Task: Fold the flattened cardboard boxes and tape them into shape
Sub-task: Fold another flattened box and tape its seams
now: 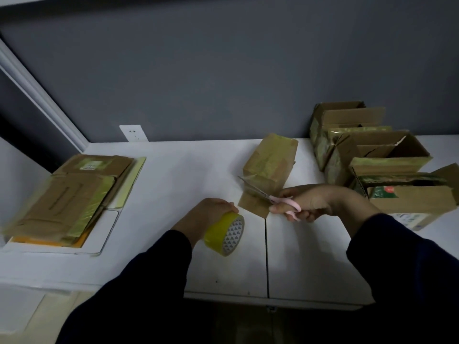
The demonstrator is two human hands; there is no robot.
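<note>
Yellow tape roll point(224, 233) clamped in my left fingers point(227, 206); right fingers point(308, 216) grip pink scissors point(269, 197), blades parted. Taut tape, cut close against the cardboard box point(270, 160), seems best.

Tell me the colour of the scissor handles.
Pale pink. The head view shows the scissor handles in the right hand and its grip.

Both arms, dark-sleeved, extend forward: left hand point(211, 211), knuckles up, curls over the tape roll point(227, 234); right hand point(310, 202), fingers curled, grips the pink scissors point(285, 203) pointing left.
</note>
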